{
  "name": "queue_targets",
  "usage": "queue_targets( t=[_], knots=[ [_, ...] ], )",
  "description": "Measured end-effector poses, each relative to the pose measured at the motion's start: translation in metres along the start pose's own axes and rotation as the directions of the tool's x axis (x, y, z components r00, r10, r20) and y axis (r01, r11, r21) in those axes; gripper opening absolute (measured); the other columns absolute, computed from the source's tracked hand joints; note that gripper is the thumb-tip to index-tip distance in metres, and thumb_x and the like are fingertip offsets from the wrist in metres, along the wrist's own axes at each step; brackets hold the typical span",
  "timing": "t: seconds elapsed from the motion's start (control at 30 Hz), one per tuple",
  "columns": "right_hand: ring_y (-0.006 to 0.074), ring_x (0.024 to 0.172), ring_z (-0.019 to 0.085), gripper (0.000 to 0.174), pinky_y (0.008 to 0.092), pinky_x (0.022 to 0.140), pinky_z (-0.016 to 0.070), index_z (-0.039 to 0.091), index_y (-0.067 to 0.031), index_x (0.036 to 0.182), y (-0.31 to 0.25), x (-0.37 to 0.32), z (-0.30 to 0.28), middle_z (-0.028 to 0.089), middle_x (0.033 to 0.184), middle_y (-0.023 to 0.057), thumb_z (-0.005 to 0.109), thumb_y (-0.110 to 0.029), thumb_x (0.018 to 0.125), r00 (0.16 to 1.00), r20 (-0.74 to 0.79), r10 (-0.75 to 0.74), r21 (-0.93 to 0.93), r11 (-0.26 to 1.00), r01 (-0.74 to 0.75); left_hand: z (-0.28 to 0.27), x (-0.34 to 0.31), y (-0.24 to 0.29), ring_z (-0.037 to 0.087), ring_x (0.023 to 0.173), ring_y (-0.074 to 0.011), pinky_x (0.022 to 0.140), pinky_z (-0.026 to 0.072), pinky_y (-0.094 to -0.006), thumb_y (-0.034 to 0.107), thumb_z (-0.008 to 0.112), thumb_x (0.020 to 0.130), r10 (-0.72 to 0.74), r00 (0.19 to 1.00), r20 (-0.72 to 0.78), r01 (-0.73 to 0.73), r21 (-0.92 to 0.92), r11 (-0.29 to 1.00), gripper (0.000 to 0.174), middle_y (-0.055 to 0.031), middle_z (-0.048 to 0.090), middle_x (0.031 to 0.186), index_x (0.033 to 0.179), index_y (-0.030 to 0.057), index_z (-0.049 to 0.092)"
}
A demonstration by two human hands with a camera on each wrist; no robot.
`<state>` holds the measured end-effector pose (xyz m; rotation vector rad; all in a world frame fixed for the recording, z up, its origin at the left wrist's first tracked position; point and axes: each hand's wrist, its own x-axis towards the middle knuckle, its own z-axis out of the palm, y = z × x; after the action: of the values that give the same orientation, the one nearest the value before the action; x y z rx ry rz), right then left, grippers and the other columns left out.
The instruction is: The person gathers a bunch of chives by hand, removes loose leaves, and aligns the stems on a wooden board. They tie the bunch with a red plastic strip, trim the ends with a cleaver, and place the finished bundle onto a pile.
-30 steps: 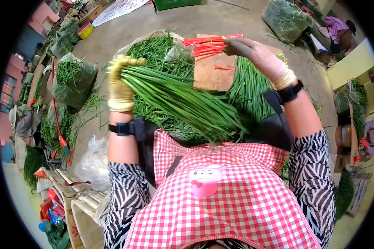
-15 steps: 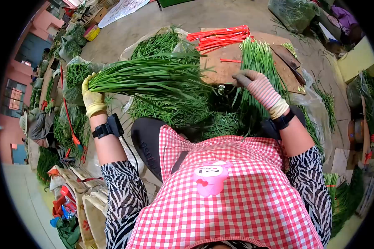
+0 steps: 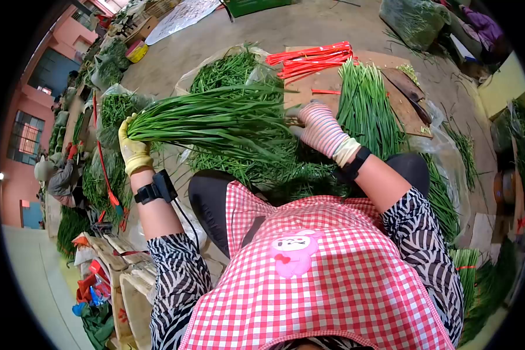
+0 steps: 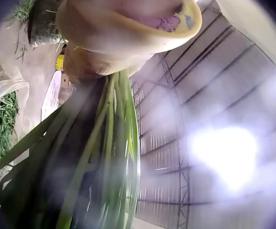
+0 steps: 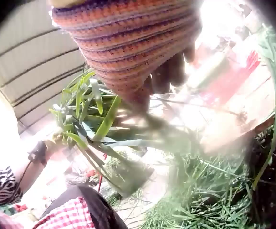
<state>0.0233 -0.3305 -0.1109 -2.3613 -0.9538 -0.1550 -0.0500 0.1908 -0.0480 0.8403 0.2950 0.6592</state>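
My left hand (image 3: pixel 135 146), in a yellow glove, grips a bunch of garlic chives (image 3: pixel 210 119) by its stem end. The long leaves stretch to the right over a heap of loose greens (image 3: pixel 230 73). In the left wrist view the chive stalks (image 4: pixel 107 109) come out below the glove. My right hand (image 3: pixel 322 129), in a striped glove with dark fingers, is at the leaf tips of the bunch. Its curled fingers pinch leaf ends there, partly blurred in the right wrist view. Beside it a trimmed chive bundle (image 3: pixel 364 99) lies on the board (image 3: pixel 300 96).
Red ties (image 3: pixel 315 58) lie on the board's far side, with a dark knife-like blade (image 3: pixel 407 96) to the right. A clear plastic sheet (image 3: pixel 443 157) hangs near my right knee. Crates (image 3: pixel 125 291) stand at left. Another person (image 3: pixel 64 178) sits beyond them.
My right hand has come down from the red ties and moved left to the leaf tips. My left hand has swung the bunch left and down from its earlier slanted position.
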Motion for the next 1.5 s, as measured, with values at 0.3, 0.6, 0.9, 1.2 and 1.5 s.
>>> queue_targets(
  t=[0.3,0.6,0.9,1.2,1.5],
  knots=[
    [0.0394,0.088,0.070,0.025,0.0454,0.080,0.0560,0.074,-0.0072,0.102,-0.017,-0.018,-0.015,0.073,0.092,0.0212,0.068,-0.029,0.093,0.971,0.159,0.177,0.370,0.901,-0.225,-0.040,0.006,0.023,0.069,0.108,-0.0275,0.100,0.0540,-0.0476,0.025,0.061,0.100,0.027,0.999,-0.021,-0.027,0.016,1.000,0.019,-0.0096,0.075,0.116,0.104,0.0102,0.072],
    [0.0377,0.086,0.070,0.025,0.0426,0.077,0.0546,0.073,-0.0023,0.101,-0.044,-0.032,-0.050,0.072,0.091,0.0210,0.065,-0.025,0.096,0.948,0.299,0.111,0.430,0.871,-0.238,-0.035,0.020,0.023,0.069,0.101,-0.0300,0.096,0.0544,-0.0486,0.023,0.067,0.097,0.053,0.997,-0.050,-0.048,0.098,0.994,0.017,-0.0115,0.072,0.102,0.099,0.0062,0.066],
    [0.0217,0.076,0.068,0.019,0.0344,0.072,0.0545,0.071,0.0018,0.099,-0.030,-0.051,-0.100,0.070,0.082,0.0126,0.065,-0.016,0.095,0.880,0.453,0.143,0.384,0.860,-0.337,-0.042,0.025,0.020,0.070,0.090,-0.0290,0.088,0.0563,-0.0457,0.016,0.069,0.096,0.131,0.977,-0.167,-0.138,-0.030,0.990,0.011,-0.0072,0.069,0.091,0.094,0.0070,0.063],
    [0.0084,0.063,0.057,0.014,0.0249,0.060,0.0455,0.070,-0.0041,0.090,0.007,-0.083,-0.163,0.061,0.072,-0.0007,0.066,-0.017,0.094,0.835,0.261,0.484,0.530,0.651,-0.543,-0.137,0.067,0.089,0.071,0.095,-0.0340,0.089,0.0570,-0.0465,0.026,0.055,0.097,0.430,0.864,-0.261,-0.332,0.346,0.878,0.028,-0.0148,0.076,0.105,0.108,0.0035,0.069],
    [0.0128,0.073,0.062,0.021,0.0295,0.078,0.0509,0.070,-0.0005,0.099,0.019,-0.092,-0.177,0.070,0.085,0.0053,0.062,-0.020,0.098,0.849,0.088,0.522,0.636,0.627,-0.451,-0.152,0.027,0.149,0.068,0.083,-0.0296,0.085,0.0566,-0.0437,0.031,0.062,0.094,0.650,0.703,-0.290,-0.367,0.634,0.680,0.025,-0.0118,0.072,0.092,0.091,0.0063,0.069]
  ],
)
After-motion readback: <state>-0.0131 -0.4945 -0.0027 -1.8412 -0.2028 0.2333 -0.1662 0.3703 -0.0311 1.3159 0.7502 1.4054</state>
